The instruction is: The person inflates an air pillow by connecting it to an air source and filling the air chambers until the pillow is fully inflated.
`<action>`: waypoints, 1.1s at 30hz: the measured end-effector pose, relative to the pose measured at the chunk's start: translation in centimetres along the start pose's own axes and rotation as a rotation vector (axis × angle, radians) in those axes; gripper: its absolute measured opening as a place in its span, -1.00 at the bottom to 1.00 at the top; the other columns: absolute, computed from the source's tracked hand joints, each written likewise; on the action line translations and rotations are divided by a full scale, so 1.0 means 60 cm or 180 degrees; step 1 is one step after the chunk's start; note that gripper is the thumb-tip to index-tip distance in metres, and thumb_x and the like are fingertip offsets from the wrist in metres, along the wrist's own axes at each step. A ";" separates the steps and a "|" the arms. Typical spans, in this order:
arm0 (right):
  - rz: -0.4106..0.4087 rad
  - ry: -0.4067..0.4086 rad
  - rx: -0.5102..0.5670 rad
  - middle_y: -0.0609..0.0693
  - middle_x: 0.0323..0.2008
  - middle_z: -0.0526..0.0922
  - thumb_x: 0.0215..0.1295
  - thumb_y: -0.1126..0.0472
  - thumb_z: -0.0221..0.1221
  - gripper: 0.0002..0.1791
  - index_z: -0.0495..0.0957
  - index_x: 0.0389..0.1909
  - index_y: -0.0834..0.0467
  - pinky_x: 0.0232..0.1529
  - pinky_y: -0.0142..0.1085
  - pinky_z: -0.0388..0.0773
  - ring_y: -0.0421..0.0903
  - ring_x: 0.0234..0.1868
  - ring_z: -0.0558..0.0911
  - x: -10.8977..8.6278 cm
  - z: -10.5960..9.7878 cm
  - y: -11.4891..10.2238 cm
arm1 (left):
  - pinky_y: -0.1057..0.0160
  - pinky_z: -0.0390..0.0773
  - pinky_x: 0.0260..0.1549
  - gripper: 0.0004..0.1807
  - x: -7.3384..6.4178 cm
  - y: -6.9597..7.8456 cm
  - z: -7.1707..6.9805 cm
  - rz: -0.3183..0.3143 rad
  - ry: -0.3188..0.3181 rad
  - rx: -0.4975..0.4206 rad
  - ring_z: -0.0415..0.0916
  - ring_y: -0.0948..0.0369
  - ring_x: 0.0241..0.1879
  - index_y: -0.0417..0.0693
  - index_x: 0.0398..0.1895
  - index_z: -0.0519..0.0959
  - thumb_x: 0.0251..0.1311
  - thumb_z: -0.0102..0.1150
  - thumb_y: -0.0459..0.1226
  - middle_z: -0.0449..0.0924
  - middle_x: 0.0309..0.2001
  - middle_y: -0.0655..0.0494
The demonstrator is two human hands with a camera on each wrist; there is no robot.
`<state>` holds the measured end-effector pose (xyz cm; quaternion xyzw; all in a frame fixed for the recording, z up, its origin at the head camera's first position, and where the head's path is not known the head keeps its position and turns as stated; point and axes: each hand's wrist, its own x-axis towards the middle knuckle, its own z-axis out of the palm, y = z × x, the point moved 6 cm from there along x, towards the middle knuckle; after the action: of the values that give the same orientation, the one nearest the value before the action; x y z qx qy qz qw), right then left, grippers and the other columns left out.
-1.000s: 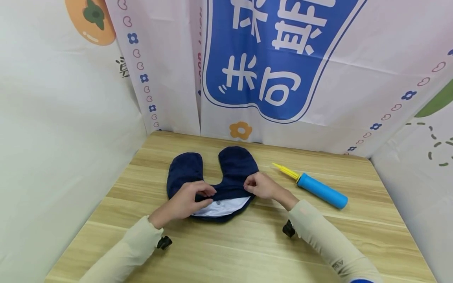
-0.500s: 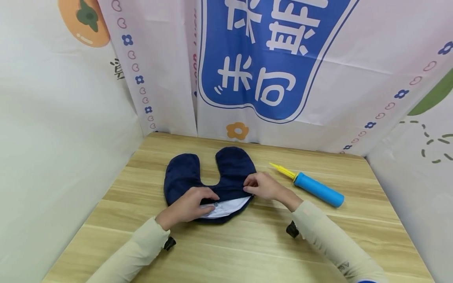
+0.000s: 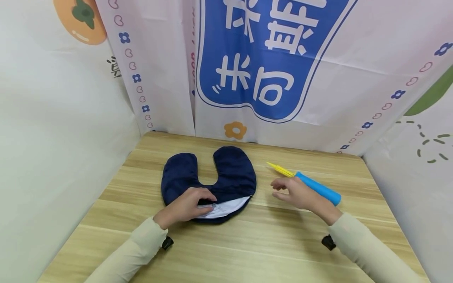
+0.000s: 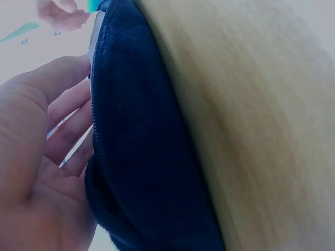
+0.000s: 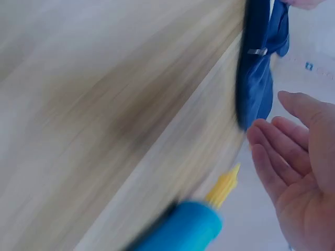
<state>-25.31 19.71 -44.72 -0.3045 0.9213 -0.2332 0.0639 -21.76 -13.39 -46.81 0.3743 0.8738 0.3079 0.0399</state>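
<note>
A navy U-shaped neck pillow [image 3: 235, 169] lies on the table, its zipped opening spread along the curved near side. White inner lining [image 3: 230, 207] with a small clear valve [image 3: 214, 205] shows in the gap. My left hand [image 3: 187, 205] rests at this opening, thumb over the lining and fingers over the navy cover, tips apart on either side of the valve. The left wrist view shows the thumb right at the zip edge [image 4: 94, 104]. My right hand [image 3: 295, 193] holds nothing, fingers loosely bent, beside a blue hand pump [image 3: 320, 188] with a yellow nozzle [image 5: 224, 186].
The wooden table [image 3: 226, 251] runs back to a printed fabric backdrop [image 3: 170, 78]. White fabric walls stand at the left [image 3: 63, 118] and right [image 3: 407, 165]. A silvery zip pull [image 5: 257, 52] sits at the right end of the pillow's opening.
My right hand has let go of the pillow's right edge and moved right, near the pump. The left thumb has come down over the white lining by the valve.
</note>
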 end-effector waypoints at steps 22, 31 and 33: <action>-0.0554 0.1160 -0.1014 0.20 0.09 0.77 -0.04 0.35 0.61 -0.30 0.64 0.21 0.31 -0.01 0.12 0.70 0.21 0.05 0.76 -0.170 -0.084 0.151 | 0.15 0.72 0.07 -0.72 0.000 -0.011 0.003 -0.0081 -0.0043 -0.0028 0.70 0.22 0.06 -0.05 0.10 0.75 0.38 0.40 -0.24 0.77 0.04 0.15; 0.0428 0.0722 -0.0697 0.29 0.37 0.57 0.29 -0.08 0.48 -0.15 0.41 0.51 0.14 0.24 0.36 0.53 0.39 0.32 0.58 -0.176 -0.047 0.218 | 0.11 0.72 0.09 -0.73 0.000 -0.008 0.004 -0.0080 -0.0046 -0.0055 0.70 0.20 0.07 -0.08 0.09 0.75 0.38 0.39 -0.25 0.77 0.04 0.11; 0.0521 0.0649 -0.0627 0.30 0.40 0.54 0.33 -0.13 0.44 -0.12 0.35 0.56 0.11 0.26 0.38 0.50 0.40 0.35 0.55 -0.172 -0.041 0.224 | 0.11 0.72 0.08 -0.73 0.000 -0.008 0.004 -0.0078 -0.0043 -0.0066 0.70 0.20 0.07 -0.08 0.09 0.75 0.37 0.39 -0.25 0.78 0.04 0.10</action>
<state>-24.78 36.26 -49.11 -0.2080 0.9632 -0.1655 -0.0412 -22.00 -13.52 -47.25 0.3652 0.8748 0.3138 0.0535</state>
